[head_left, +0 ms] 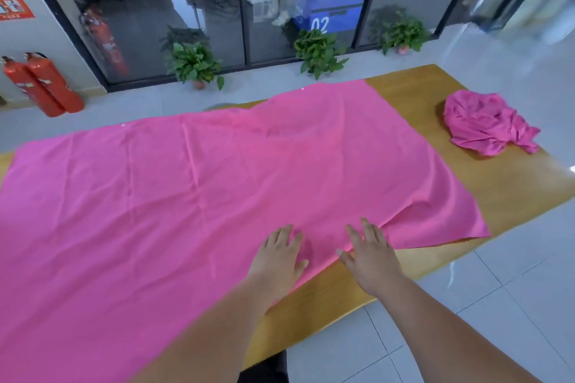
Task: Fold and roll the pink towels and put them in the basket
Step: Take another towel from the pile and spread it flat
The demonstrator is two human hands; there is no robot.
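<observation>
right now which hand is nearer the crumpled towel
Right. The right hand rests on the spread towel, down-left of the crumpled towel; the left hand lies farther left.

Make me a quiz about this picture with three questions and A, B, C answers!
1. Where is the crumpled pink towel?
A. On the floor
B. On the table, at its far right
C. Under a chair

2. How many potted plants stand by the glass wall?
A. One
B. Five
C. Three

3. What are the left hand and right hand doing?
A. Resting flat on the spread pink towel, fingers straight
B. Making fists in the air
C. Holding a cup

Answers: 1 B, it lies bunched on bare wood right of the spread towel; 2 C, three leafy pots stand on the floor tiles; 3 A, both palms lie on the cloth near its close edge.
</observation>
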